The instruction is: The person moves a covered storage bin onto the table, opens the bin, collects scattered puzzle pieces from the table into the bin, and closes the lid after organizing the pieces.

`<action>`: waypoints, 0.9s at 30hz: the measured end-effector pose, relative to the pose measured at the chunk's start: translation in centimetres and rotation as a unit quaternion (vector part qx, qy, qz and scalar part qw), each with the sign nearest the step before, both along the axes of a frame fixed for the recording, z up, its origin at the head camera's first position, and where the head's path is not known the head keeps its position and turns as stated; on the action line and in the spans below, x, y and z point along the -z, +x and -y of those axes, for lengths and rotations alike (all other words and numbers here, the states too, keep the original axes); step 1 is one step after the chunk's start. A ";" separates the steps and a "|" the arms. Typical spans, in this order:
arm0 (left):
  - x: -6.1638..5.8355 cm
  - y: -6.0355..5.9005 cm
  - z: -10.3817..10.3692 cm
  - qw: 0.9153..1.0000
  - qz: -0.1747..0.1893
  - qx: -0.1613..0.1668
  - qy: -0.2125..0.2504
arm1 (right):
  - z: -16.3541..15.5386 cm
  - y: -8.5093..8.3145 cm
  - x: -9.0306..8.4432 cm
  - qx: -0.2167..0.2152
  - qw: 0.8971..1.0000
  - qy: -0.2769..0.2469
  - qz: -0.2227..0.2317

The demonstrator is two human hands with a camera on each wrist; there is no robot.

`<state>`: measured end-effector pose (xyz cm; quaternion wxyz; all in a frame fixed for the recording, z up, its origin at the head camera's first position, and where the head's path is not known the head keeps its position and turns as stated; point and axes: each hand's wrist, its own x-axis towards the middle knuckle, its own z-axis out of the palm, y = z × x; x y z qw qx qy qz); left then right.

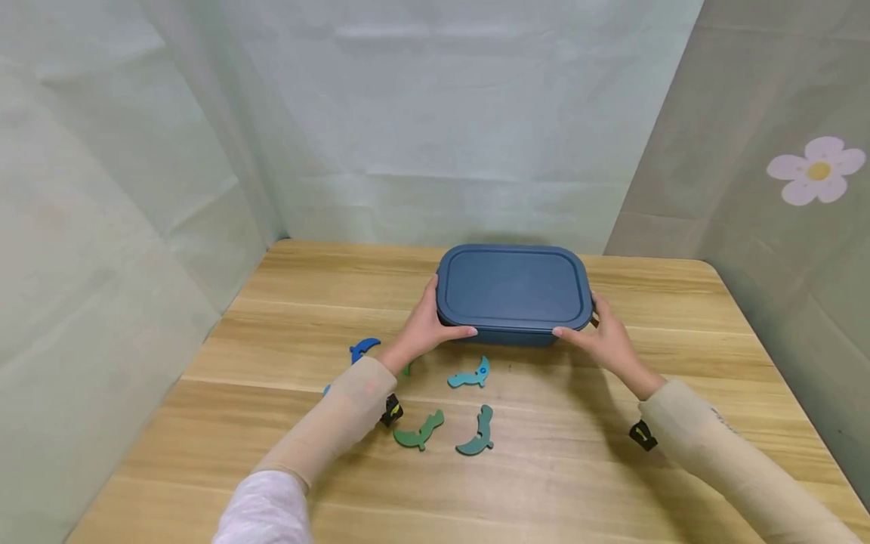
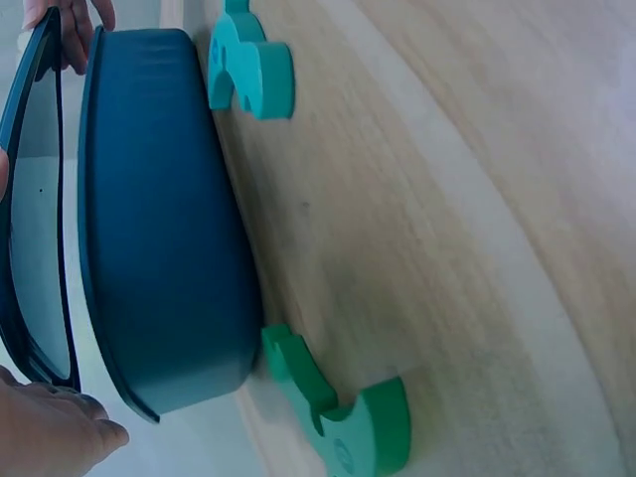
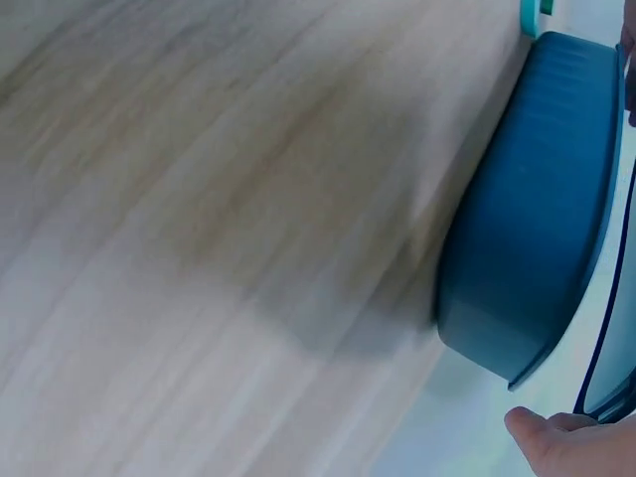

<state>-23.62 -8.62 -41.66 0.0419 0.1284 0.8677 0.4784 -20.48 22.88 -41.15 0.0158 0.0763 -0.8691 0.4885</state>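
- Blue lidded box (image 1: pixel 513 296) sits mid-table, toward the back; wrist views show its lid (image 2: pixel 30 209) parted from the rim.
- My left hand (image 1: pixel 424 329) and right hand (image 1: pixel 607 340) curl round the lid's ends.
- Flat animal pieces (image 1: pixel 469 376) lie just in front on the wooden table (image 1: pixel 680 423).
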 end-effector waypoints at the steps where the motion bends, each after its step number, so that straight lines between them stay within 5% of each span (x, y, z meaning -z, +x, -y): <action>1: -0.2 0.1 -0.1 1.000 0.000 -0.001 -0.001 | -0.1 0.1 -0.1 -0.002 1.000 0.002 -0.005; 19: -1.3 2.0 -1.4 1.000 0.000 0.009 -0.021 | -2.1 2.0 -1.9 -0.020 0.998 0.033 -0.042; 27: -1.7 3.4 -2.2 1.000 0.003 0.010 -0.029 | -2.9 3.9 -2.5 -0.013 0.999 0.048 -0.019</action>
